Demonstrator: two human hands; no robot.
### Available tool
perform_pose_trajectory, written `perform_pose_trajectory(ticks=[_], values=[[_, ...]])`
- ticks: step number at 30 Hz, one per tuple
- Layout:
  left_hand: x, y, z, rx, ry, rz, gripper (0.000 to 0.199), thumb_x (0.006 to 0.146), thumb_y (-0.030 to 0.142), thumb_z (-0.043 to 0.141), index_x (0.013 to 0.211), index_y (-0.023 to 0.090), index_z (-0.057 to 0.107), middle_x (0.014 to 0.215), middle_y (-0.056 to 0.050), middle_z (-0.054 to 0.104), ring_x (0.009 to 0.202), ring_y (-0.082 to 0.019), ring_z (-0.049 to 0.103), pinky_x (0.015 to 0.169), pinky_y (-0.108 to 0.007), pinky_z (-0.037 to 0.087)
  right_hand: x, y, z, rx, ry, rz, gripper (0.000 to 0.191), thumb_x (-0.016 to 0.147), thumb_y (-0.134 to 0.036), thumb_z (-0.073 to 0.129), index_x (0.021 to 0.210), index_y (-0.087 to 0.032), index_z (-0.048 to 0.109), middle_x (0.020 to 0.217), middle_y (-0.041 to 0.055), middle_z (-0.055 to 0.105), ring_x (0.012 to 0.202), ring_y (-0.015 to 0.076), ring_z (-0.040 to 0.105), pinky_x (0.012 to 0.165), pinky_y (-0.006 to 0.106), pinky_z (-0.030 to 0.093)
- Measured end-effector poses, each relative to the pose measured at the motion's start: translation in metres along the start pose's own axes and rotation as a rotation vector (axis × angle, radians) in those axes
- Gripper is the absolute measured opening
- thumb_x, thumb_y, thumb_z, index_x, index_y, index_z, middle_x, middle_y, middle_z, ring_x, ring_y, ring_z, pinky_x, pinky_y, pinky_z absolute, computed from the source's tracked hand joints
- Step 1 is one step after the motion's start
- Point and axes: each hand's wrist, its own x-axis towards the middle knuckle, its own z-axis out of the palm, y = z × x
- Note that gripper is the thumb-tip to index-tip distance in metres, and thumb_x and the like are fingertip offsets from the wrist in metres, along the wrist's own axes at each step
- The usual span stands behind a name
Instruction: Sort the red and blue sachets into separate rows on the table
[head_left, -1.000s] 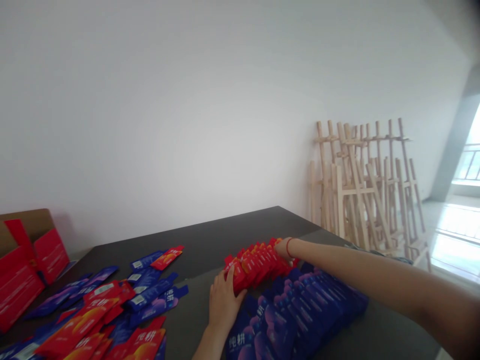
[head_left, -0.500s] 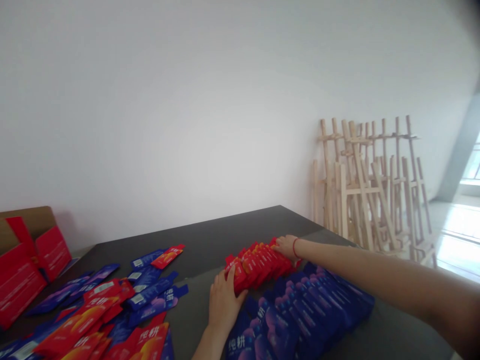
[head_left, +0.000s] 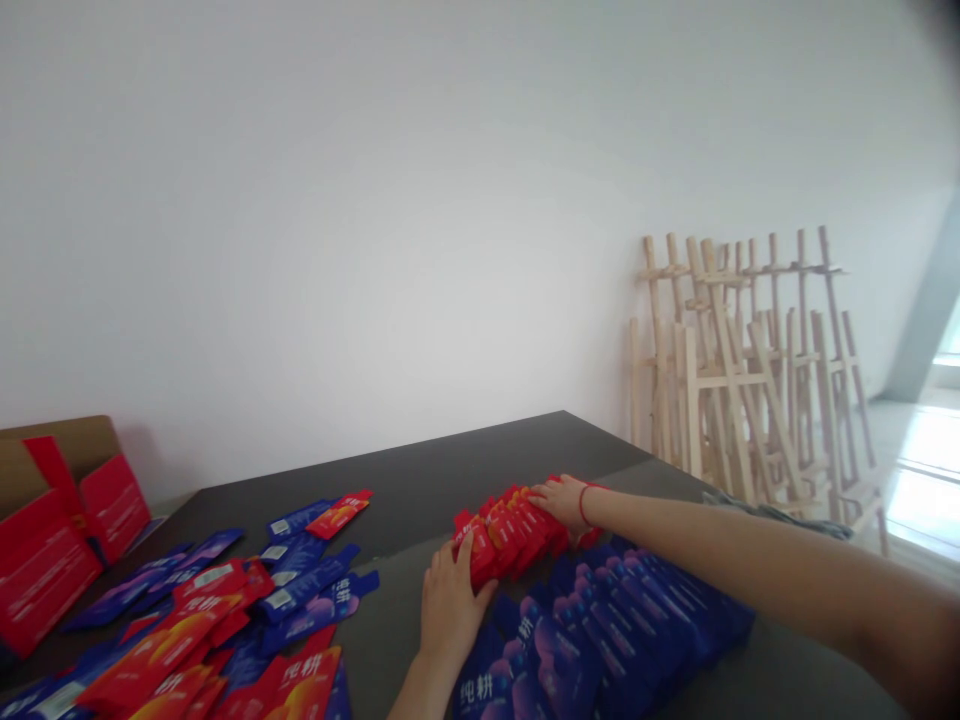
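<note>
A row of red packets point(head_left: 508, 531) stands overlapped on the dark table point(head_left: 420, 475). My left hand point(head_left: 448, 610) presses flat against the near end of that row. My right hand point(head_left: 559, 497), with a red cord at the wrist, rests on the far end. The two hands squeeze the red row between them. Beside it, closer to me, lies a longer row of blue packets point(head_left: 600, 630) under my right forearm.
Loose red and blue packets point(head_left: 225, 615) lie scattered at the left. Red cartons point(head_left: 52, 535) stand at the far left in front of a brown box. Wooden easels point(head_left: 750, 365) lean against the white wall beyond the table's right edge.
My right hand has slid toward my left hand along the red row, which is now shorter and tighter. The left hand has stayed put.
</note>
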Motion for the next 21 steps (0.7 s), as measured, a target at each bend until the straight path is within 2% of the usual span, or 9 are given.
perform_pose_trajectory(ticks=[6, 9, 12, 15, 18, 21], values=[[0.001, 0.005, -0.001, 0.006, 0.001, -0.03, 0.065, 0.084, 0.036, 0.061, 0.144, 0.017, 0.043, 0.14, -0.015, 0.051, 0.128, -0.03, 0.045, 0.104, -0.039, 0.036, 0.0, 0.0, -0.003, 0.014, 0.009, 0.037, 0.095, 0.058, -0.028, 0.085, 0.144, -0.019, 0.047, 0.147, 0.0205, 0.046, 0.123, 0.037, 0.055, 0.099, 0.046, 0.044], [0.002, 0.004, -0.005, -0.039, -0.019, -0.039, 0.069, 0.082, 0.038, 0.063, 0.144, 0.017, 0.043, 0.144, -0.014, 0.047, 0.131, -0.03, 0.043, 0.106, -0.038, 0.034, -0.004, -0.009, -0.01, -0.007, 0.025, 0.079, 0.096, 0.053, -0.025, 0.088, 0.141, -0.012, 0.05, 0.139, 0.026, 0.052, 0.116, 0.0418, 0.058, 0.094, 0.05, 0.047], [0.001, 0.0, -0.012, -0.064, -0.062, -0.017, 0.07, 0.079, 0.039, 0.063, 0.143, 0.015, 0.044, 0.147, -0.013, 0.045, 0.133, -0.029, 0.041, 0.109, -0.036, 0.032, -0.007, -0.028, -0.02, -0.02, 0.103, 0.072, 0.084, 0.062, -0.025, 0.084, 0.138, -0.011, 0.052, 0.138, 0.0271, 0.052, 0.117, 0.0423, 0.057, 0.095, 0.053, 0.044], [-0.001, -0.005, -0.02, -0.02, -0.083, 0.03, 0.069, 0.078, 0.036, 0.063, 0.141, 0.015, 0.046, 0.144, -0.011, 0.051, 0.128, -0.029, 0.045, 0.108, -0.037, 0.033, -0.005, -0.054, -0.029, 0.0, 0.18, -0.019, 0.063, 0.078, -0.025, 0.069, 0.138, -0.018, 0.052, 0.145, 0.0193, 0.048, 0.123, 0.035, 0.054, 0.101, 0.047, 0.041], [-0.003, -0.009, -0.028, 0.041, -0.075, 0.027, 0.061, 0.079, 0.036, 0.063, 0.135, 0.015, 0.052, 0.135, -0.012, 0.058, 0.122, -0.031, 0.049, 0.103, -0.04, 0.037, 0.003, -0.078, -0.03, 0.035, 0.187, -0.125, 0.066, 0.077, -0.024, 0.069, 0.14, -0.02, 0.05, 0.148, 0.0148, 0.046, 0.128, 0.032, 0.051, 0.104, 0.044, 0.04], [-0.004, -0.01, -0.032, 0.059, -0.064, 0.018, 0.05, 0.08, 0.034, 0.064, 0.125, 0.013, 0.058, 0.124, -0.013, 0.062, 0.116, -0.031, 0.053, 0.098, -0.038, 0.04, 0.013, -0.09, -0.024, 0.073, 0.173, -0.16, 0.07, 0.072, -0.024, 0.072, 0.139, -0.015, 0.052, 0.143, 0.0183, 0.051, 0.125, 0.0338, 0.054, 0.102, 0.044, 0.042]])
